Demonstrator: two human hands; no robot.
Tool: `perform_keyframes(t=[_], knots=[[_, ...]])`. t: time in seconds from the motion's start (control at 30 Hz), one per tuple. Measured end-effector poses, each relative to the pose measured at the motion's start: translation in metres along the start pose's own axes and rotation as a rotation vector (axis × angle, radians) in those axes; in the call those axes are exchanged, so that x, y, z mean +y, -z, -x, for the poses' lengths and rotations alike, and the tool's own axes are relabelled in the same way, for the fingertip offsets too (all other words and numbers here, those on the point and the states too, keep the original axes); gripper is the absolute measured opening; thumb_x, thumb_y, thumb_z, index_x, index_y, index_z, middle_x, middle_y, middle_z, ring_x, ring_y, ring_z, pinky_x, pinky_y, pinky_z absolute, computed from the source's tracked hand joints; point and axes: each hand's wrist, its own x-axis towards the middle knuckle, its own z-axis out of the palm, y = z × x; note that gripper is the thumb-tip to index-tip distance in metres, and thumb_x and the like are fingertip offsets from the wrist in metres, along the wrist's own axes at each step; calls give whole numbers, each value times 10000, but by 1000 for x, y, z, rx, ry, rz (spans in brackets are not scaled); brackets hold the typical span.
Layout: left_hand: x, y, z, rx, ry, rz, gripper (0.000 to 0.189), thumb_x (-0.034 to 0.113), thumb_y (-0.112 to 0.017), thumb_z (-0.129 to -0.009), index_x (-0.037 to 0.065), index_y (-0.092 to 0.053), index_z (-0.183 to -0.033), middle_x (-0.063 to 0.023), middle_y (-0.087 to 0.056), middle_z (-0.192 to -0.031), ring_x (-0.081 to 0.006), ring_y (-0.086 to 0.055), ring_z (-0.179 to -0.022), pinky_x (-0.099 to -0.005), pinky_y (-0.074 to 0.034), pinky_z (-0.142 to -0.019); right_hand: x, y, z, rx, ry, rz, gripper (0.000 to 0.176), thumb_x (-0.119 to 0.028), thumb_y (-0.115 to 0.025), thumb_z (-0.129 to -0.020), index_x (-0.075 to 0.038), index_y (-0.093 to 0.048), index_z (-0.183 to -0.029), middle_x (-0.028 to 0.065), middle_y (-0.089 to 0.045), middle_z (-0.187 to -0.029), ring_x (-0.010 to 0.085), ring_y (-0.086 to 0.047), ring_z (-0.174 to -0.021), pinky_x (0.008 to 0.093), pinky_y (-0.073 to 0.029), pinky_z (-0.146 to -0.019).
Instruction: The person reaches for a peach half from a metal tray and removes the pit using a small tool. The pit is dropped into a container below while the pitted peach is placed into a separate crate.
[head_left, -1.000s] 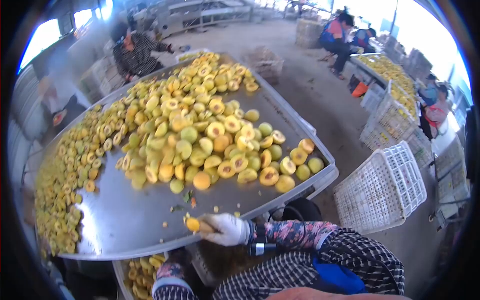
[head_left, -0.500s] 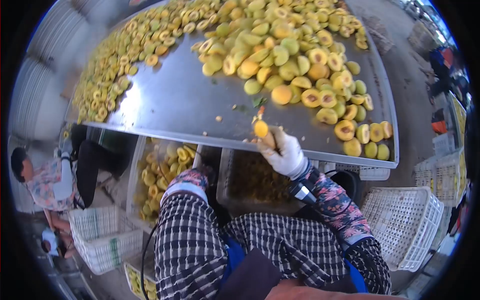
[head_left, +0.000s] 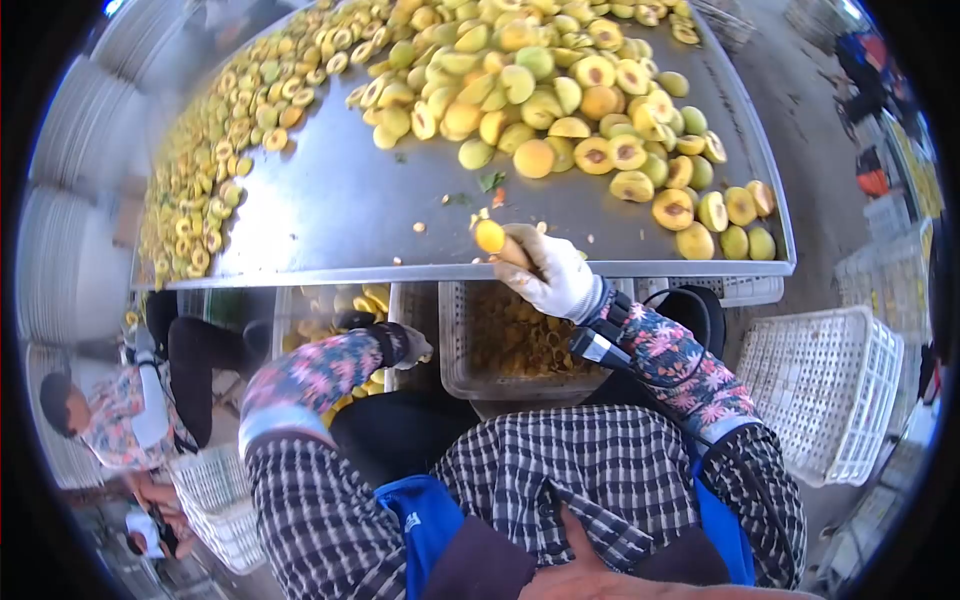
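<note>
My right hand [head_left: 548,272], in a white glove, is closed round a brown handle-like piece with a rounded yellow end [head_left: 489,236], over the near edge of the metal table [head_left: 340,215]. My left hand [head_left: 412,347], gloved, is lower, between the crate of yellow fruit [head_left: 372,298] and a grey crate [head_left: 453,345] with brownish-yellow bits inside. Its fingers look curled, with a small yellowish spot at the tips that I cannot identify. Halved yellow-green fruit [head_left: 535,110] is heaped on the table beyond my right hand.
More fruit halves [head_left: 215,165] line the table's left side. A white basket [head_left: 820,390] stands at the right, another [head_left: 215,490] at the lower left. A seated person [head_left: 120,415] is at the left. Small scraps and a green leaf [head_left: 491,181] lie on the table.
The view has shifted, so table and fruit sit higher. My left hand and forearm now show beside the crates. My right hand still holds the yellow-ended piece, a little further left in view.
</note>
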Motion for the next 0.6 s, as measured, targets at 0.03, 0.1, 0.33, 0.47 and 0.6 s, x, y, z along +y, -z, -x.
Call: perform_keyframes(t=[0.03, 0.1, 0.33, 0.47, 0.6], knots=[[-5, 5, 13, 54, -20, 119, 325, 204, -559, -830, 99, -621, -1132, -147, -663, -1038, -336, -619, -1007, -441, -478, -891, 2, 1, 2, -3, 31, -16, 367, -190, -624, -882, -41, -504, -1194, 170, -650, -858, 316, -673, -775, 360, -526, -692], [15, 38, 65, 241, 40, 400, 328, 229, -511, -886, 102, -595, -1176, -151, -629, -1138, -303, -584, -1089, -398, -450, -942, -1, 0, 3, 8, 28, -5, 343, -179, -578, -911, -36, -486, -1209, 153, -646, -856, 292, -669, -775, 352, -521, -700], [-13, -40, 156, 414, 487, 422, 426, 368, -587, -822, 136, -618, -1178, -162, -638, -1135, -324, -594, -1080, -407, -458, -953, -24, 13, 9, -101, -135, -93, 388, -176, -509, -961, -41, -424, -1315, 128, -621, -868, 221, -634, -779, 337, -508, -741], [20, -64, 191, 708, 738, 623, 615, 331, -707, -774, 67, -517, -1296, -189, -572, -1239, -294, -544, -1176, -373, -426, -1005, -23, 26, 35, -219, -69, -30, 447, -37, -557, -897, -37, -394, -1313, 178, -628, -1085, 296, -642, -998, 366, -488, -856], [24, -46, 182, 1349, 377, 1070, 478, 161, -675, -834, 4, -524, -1260, -166, -588, -1206, -228, -560, -1158, -344, -439, -987, -32, 39, 50, -267, -109, -7, 469, 24, -511, -896, -21, -356, -1336, 175, -566, -1261, 288, -553, -1200, 356, -451, -956]])
